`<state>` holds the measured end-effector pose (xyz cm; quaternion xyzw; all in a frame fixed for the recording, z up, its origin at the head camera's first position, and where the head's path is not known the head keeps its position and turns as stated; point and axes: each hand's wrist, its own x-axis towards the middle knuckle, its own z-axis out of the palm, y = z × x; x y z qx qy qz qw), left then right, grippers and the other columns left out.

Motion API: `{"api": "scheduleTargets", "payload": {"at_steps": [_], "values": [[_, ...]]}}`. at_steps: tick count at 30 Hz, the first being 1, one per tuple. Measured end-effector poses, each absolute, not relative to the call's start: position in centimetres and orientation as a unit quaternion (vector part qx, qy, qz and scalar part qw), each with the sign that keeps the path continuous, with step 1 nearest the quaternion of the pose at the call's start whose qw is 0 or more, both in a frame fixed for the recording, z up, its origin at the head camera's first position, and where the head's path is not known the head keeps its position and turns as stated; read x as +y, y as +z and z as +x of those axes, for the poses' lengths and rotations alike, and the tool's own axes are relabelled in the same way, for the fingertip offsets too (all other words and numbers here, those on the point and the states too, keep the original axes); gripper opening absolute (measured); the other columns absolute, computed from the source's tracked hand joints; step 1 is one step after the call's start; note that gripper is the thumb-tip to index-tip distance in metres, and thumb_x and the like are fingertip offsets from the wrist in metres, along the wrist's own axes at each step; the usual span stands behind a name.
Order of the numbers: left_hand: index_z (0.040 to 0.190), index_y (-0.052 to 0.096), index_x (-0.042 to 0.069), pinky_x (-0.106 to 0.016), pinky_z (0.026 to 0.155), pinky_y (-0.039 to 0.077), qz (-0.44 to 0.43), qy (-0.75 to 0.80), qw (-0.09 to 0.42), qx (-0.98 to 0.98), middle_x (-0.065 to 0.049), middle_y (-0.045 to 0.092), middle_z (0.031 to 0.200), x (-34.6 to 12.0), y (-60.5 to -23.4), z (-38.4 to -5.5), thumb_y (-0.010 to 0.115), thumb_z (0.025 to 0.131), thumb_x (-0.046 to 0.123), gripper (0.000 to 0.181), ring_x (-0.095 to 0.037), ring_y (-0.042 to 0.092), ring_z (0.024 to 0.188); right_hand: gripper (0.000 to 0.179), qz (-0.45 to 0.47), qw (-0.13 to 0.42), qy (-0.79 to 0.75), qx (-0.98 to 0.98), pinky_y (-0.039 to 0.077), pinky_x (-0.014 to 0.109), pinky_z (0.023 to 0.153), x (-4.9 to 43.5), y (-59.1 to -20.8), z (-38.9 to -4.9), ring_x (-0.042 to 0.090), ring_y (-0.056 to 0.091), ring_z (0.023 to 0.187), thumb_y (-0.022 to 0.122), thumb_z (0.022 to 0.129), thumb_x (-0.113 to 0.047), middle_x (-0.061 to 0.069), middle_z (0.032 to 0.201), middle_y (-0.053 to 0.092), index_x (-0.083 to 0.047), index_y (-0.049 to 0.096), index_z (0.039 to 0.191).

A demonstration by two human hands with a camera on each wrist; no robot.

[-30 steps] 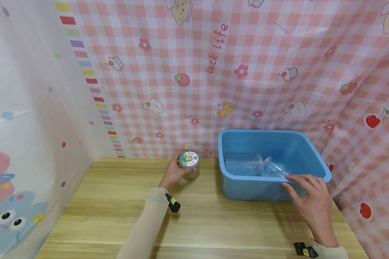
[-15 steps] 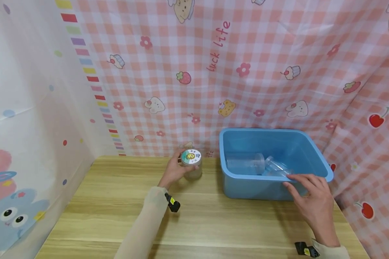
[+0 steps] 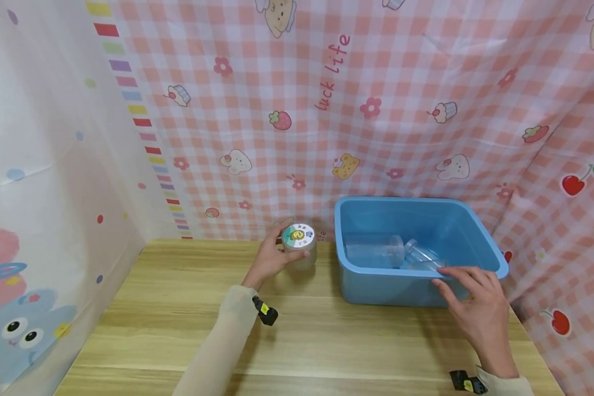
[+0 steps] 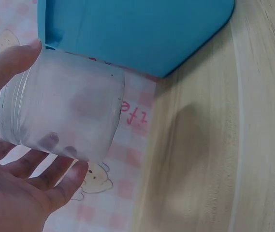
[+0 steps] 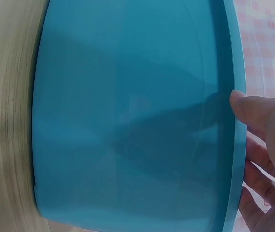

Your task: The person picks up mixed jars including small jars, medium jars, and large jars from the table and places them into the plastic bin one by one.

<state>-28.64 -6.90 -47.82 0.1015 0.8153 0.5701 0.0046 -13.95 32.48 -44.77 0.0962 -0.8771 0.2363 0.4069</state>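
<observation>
My left hand (image 3: pixel 269 258) holds a clear plastic jar (image 3: pixel 303 257) with a green and white picture lid, left of the blue bin (image 3: pixel 376 289). In the left wrist view the jar (image 4: pixel 74 104) is off the table, thumb on one side and fingers on the other. My right hand (image 3: pixel 482 308) grips the bin's front rim (image 5: pixel 238 164), thumb outside and fingers over the inner side. Inside the bin lie a large clear plastic jar (image 3: pixel 371 251) on its side and smaller clear plastic pieces (image 3: pixel 421 254), partly hidden by the front wall.
The wooden table (image 3: pixel 302 341) runs back to a pink checked cloth (image 3: pixel 257 121) hung as a wall. A white printed cloth (image 3: pixel 44 165) hangs on the left, and another checked cloth (image 3: pixel 574 236) stands close on the bin's right.
My left hand has moved the jar a little to the right and up, closer to the bin. The right hand and the bin have stayed in place.
</observation>
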Motion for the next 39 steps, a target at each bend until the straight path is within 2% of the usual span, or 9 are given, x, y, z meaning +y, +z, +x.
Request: {"api": "scheduleTargets", "payload": {"at_steps": [11,19,26,39], "values": [[0.155,0.041,0.014,-0.05,0.102,0.053,0.099,0.584,0.0,0.806,-0.007,0.055,0.14,-6.4,-45.7,-28.5,0.092,0.076,0.035,0.097,-0.033,0.055,0.127,0.038,0.1,0.409,0.236,-0.876,0.039,0.039,0.08,32.7,-44.8,-14.0,0.032,0.054,0.091,0.092,0.069,-0.002,0.016,0.099,0.072,-0.007,0.08,0.104],[0.153,0.044,0.015,-0.048,0.101,0.054,0.131,0.582,-0.018,0.803,-0.005,0.058,0.138,-6.0,-44.2,-28.5,0.092,0.077,0.036,0.092,-0.031,0.057,0.123,0.038,0.098,0.411,0.237,-0.875,0.039,0.039,0.079,32.7,-44.8,-14.1,0.032,0.054,0.092,0.092,0.068,-0.002,0.015,0.098,0.072,-0.007,0.08,0.104],[0.15,0.047,0.027,-0.047,0.1,0.053,0.146,0.584,-0.026,0.798,-0.001,0.058,0.139,-5.8,-42.9,-28.2,0.09,0.079,0.035,0.083,-0.028,0.056,0.121,0.038,0.102,0.41,0.233,-0.876,0.039,0.039,0.079,32.8,-44.9,-14.1,0.032,0.054,0.091,0.092,0.068,-0.003,0.015,0.098,0.072,-0.008,0.08,0.104],[0.153,0.044,0.021,-0.047,0.101,0.053,0.149,0.599,-0.027,0.786,-0.002,0.056,0.139,-5.5,-41.0,-28.0,0.089,0.08,0.034,0.087,-0.028,0.055,0.123,0.039,0.103,0.411,0.236,-0.875,0.038,0.04,0.08,32.7,-44.9,-14.1,0.032,0.054,0.091,0.092,0.067,-0.001,0.016,0.098,0.072,-0.007,0.08,0.104]]}}
